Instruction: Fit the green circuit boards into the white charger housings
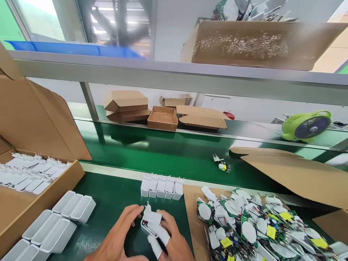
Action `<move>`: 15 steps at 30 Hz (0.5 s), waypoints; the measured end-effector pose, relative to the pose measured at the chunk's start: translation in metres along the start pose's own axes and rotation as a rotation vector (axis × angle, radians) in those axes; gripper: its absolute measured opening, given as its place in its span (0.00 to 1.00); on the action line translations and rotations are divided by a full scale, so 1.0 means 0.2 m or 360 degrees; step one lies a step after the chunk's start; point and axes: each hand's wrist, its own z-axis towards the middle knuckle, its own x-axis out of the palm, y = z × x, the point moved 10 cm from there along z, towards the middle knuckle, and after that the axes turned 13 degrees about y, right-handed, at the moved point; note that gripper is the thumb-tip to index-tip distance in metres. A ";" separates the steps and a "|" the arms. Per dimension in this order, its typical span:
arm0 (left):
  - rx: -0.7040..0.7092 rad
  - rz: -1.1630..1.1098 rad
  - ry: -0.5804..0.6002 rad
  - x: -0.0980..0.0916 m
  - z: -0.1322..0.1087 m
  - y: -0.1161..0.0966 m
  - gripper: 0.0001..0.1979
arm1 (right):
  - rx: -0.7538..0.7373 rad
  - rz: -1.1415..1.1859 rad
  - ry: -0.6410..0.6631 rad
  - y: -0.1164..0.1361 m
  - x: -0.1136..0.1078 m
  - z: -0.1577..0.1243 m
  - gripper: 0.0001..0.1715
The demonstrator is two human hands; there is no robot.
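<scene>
Head view: fingers of left hand (119,235) and right hand (175,241) clamped on charger shell (152,218), near edge of bench (114,203); best held level, grip even.

Brightness: bright, even, white.
Source: strip lights (119,9) overhead, behind glass.
Glare: pale sheen on green belt (163,152).
Shadows: soft, under cardboard boxes (127,105).
Blur: smeared upper carton (258,43) and fan (307,125).
Edges: stretched.
</scene>
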 end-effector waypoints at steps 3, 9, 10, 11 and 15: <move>-0.0073 -0.0063 0.0070 0.07 0.00 0.02 0.59 | 0.0006 0.0198 -0.0188 0.01 -0.09 -0.01 0.32; -0.0216 0.0003 0.0047 0.14 -0.02 0.07 0.67 | 0.0123 0.0695 -0.0065 -0.01 -0.07 0.06 0.21; -0.0181 0.0017 0.0015 0.13 -0.01 0.05 0.64 | 0.0180 0.0881 -0.0103 -0.04 -0.06 0.06 0.18; -0.0122 0.0033 -0.0038 0.12 -0.01 0.01 0.60 | 0.0245 0.1125 -0.0141 -0.07 -0.03 0.06 0.18; 0.0178 0.0106 -0.0314 0.03 -0.01 -0.15 0.42 | 0.0530 0.2174 -0.0161 -0.12 0.13 0.06 0.30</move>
